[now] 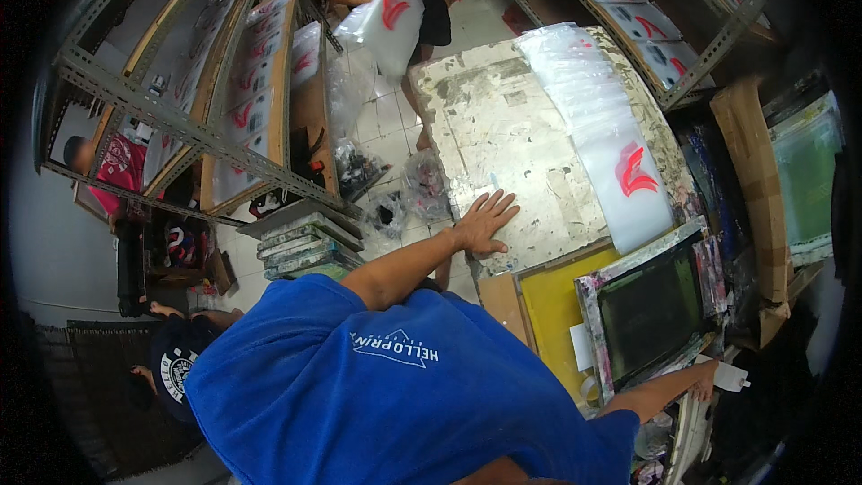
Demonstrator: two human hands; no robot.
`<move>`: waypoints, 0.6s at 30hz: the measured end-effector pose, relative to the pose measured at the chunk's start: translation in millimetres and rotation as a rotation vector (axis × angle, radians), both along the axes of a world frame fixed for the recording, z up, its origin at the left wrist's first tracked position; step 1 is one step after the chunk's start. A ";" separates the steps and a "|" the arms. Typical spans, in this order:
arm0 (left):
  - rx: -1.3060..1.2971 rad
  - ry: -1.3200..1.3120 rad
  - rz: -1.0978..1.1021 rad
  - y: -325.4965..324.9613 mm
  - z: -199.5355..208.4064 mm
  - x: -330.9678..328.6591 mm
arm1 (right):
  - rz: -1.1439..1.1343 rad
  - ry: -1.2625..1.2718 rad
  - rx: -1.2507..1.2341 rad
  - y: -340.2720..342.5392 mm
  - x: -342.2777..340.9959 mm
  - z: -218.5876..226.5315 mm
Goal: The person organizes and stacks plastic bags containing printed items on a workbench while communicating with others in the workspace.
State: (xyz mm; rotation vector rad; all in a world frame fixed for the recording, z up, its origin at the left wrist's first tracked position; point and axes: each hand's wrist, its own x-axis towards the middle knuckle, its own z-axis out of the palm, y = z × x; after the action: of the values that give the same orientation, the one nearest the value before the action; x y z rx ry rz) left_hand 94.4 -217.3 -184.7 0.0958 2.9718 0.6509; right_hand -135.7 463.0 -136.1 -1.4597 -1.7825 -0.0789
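My left hand (485, 221) lies flat, fingers spread, on the worn, paint-stained table top (503, 126). My right hand (705, 381) reaches out at the lower right and touches a small white bottle (734, 377); whether it grips the bottle is unclear. Between my hands lies a printing screen frame (651, 310) with a dark mesh, beside a yellow board (552, 305). A stack of clear plastic bags (602, 117) runs along the table's right side, the nearest one showing a red print (633, 171). My blue shirt (386, 395) fills the lower middle.
Another person at the top holds a clear bag with a red print (386, 18). Metal racks (206, 126) with printed bags stand at the left, more racks (646, 9) at the upper right. Frames are stacked on the floor (305, 242). Cardboard (754, 180) leans at the right. Two people are at the left.
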 end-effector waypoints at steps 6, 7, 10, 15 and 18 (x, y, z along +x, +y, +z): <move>0.610 -0.030 0.100 -20.7 -2.4 -18.8 | 0.384 0.244 0.157 -45.1 14.3 30.0; 0.896 -0.021 0.258 -39.7 -13.8 -15.8 | 0.587 0.342 0.284 -107.5 19.8 44.7; 1.437 0.169 0.769 -84.2 -9.0 -15.4 | 1.102 0.628 -0.080 -265.2 62.7 94.5; 2.003 0.251 0.845 -183.7 1.2 -42.3 | 1.682 0.378 -0.561 -430.3 106.3 81.5; 2.261 0.088 0.734 -210.2 33.2 -55.1 | 1.685 0.069 -0.771 -486.7 108.4 52.9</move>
State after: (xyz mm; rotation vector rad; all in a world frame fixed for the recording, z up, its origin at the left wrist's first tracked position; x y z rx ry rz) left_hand 39.3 -427.5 -151.5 -0.7319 0.6231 3.2096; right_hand -27.3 -23.7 -83.2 0.0896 -2.4996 1.5664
